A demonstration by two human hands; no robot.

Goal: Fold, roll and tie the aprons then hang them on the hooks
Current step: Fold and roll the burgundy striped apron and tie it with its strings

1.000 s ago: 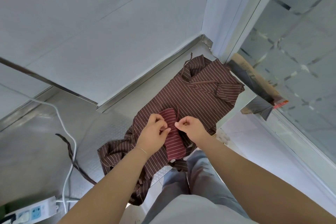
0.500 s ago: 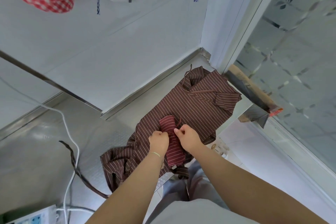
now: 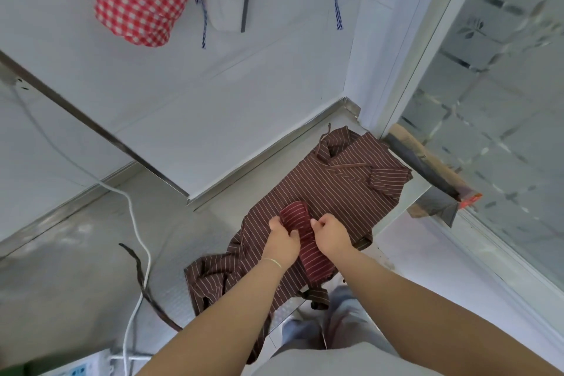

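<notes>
Both hands clamp the rolled red striped apron (image 3: 300, 232), left hand (image 3: 282, 241) and right hand (image 3: 331, 233) gripping its sides, atop the brown striped apron (image 3: 335, 189) spread on the desk (image 3: 91, 253).

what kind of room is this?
Likely a commercial or back-of-house kitchen corner: a stainless steel counter against white wall panels, rolled red gingham apron hanging on the wall, and a brown striped apron spread on the counter beside a frosted glass partition.
</notes>
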